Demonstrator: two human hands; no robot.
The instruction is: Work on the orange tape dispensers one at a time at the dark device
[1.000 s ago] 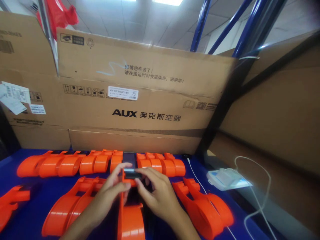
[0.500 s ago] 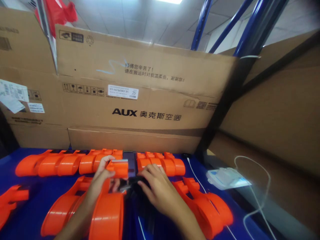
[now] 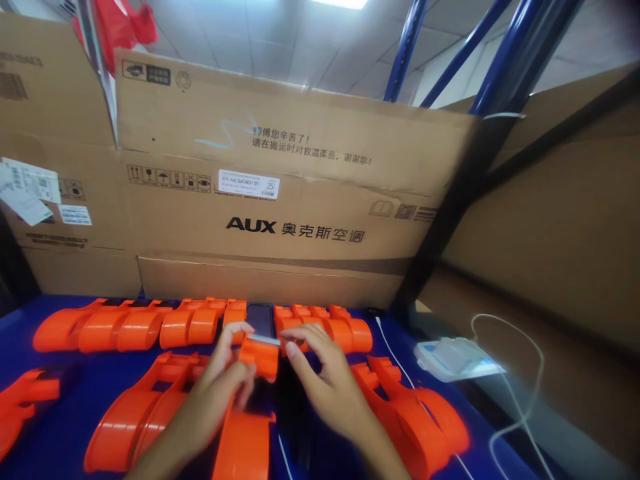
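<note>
Left hand (image 3: 220,390): I read its grip as clenched round the orange plastic housing (image 3: 247,427), thumb and fingers pinching the neck just below the front end.
Right hand (image 3: 327,387): fingertips rest on the thin grey strip (image 3: 263,340) lying across the housing's front end; whether they pinch it or only press on it, I cannot tell.
Where the work sits: the housing is held low above the blue counter (image 3: 65,427), between both hands, its broad end toward me and running out of view at the bottom.
Around it: a row of orange housings (image 3: 140,327) along the cardboard box (image 3: 280,200), a dark phone (image 3: 260,319) standing among them, more housings either side, and a white charger (image 3: 453,353) with its cable at right.
Risk, strip: I judge it could slip or seat crooked, since only fingertips steady it and the far edge is hidden from me.
Risk, housing: held by one hand at the neck, the heavy end could swing down and knock the neighbouring pieces.
</note>
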